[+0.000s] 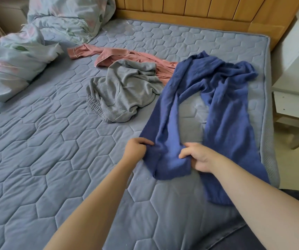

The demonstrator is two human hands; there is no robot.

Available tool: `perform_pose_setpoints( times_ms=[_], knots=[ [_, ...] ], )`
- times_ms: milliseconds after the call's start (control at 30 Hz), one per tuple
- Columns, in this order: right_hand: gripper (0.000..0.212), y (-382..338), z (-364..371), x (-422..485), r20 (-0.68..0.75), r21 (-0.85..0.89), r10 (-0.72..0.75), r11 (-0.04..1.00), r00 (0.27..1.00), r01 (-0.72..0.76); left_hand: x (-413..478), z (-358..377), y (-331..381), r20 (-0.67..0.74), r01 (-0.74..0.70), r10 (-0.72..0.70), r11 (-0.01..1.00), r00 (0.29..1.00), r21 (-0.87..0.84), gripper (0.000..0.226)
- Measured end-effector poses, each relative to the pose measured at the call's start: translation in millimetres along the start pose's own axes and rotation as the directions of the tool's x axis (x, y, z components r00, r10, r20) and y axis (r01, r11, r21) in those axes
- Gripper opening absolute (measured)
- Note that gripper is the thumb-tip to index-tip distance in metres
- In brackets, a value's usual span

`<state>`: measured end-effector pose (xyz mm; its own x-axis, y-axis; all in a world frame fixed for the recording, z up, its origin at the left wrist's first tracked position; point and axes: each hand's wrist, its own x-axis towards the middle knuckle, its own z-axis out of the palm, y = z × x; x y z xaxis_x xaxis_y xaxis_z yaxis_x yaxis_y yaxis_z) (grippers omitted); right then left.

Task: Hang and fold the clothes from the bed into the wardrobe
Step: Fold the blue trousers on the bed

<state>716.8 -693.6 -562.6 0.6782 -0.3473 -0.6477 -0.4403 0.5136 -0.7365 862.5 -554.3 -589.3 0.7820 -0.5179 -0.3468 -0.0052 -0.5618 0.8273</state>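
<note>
**noob_q:** ok so where are the hands sitting on the pants?

**folder42:** Both are working one leg of the blue pants. The left hand is pinching that leg's left edge close to the hem, fingers curling into the cloth. The right hand is gripping the right edge of the same leg, thumb and fingers bunching the fabric. So the leg is sitting between the two hands, and its hem is lying just on the near side of them.

**noob_q:** and the rest of them?

**folder42:** They're lying spread on the bed, near its right edge. The waist is pointing toward the headboard and the legs are running back toward the person. The second leg is lying just right of the right hand and passing under that forearm. A grey garment is sitting crumpled just left of the pants. A pink garment is lying behind it, touching both. A duvet is piling up far left, well apart.
</note>
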Motion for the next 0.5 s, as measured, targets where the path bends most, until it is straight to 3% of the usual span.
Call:
perform_pose_setpoints(
  times_ms=[67, 133, 200, 300, 333, 433, 500],
  knots=[
    [0.034, 1, -17, -4, 0.033, -0.056, 0.092, 0.994, 0.995, -0.090, 1, -11, -12, -0.045, 0.275, -0.306, 0.903, 0.951, -0.329, 0.036],
    [0.026, 11, -29, -10, -0.001, -0.311, 0.258, 0.918, 0.966, -0.245, -5, -19, -27, 0.027, 0.428, -0.454, 0.816, 0.891, -0.388, 0.025],
    [0.020, 24, -35, -12, -0.016, -0.390, 0.360, 0.857, 0.933, -0.337, -7, -20, -35, 0.047, 0.419, -0.425, 0.860, 0.904, -0.291, 0.041],
    [0.004, 30, -33, -11, -0.003, -0.207, 0.321, 0.926, 0.947, -0.315, -3, -12, -27, 0.000, 0.354, -0.360, 0.919, 0.933, -0.174, 0.059],
    [0.010, 29, -34, -9, -0.002, -0.123, 0.287, 0.951, 0.958, -0.285, -2, -7, -22, -0.015, 0.340, -0.344, 0.933, 0.939, -0.120, 0.061],
    [0.018, 27, -33, -5, -0.013, 0.093, 0.205, 0.975, 0.979, -0.203, 0, 9, -11, 0.006, 0.266, -0.268, 0.959, 0.963, 0.100, 0.054],
    [0.014, 24, -31, -8, -0.028, 0.120, 0.183, 0.977, 0.983, -0.179, -3, 17, -8, 0.059, 0.223, -0.233, 0.964, 0.971, 0.144, 0.044]
  ],
)
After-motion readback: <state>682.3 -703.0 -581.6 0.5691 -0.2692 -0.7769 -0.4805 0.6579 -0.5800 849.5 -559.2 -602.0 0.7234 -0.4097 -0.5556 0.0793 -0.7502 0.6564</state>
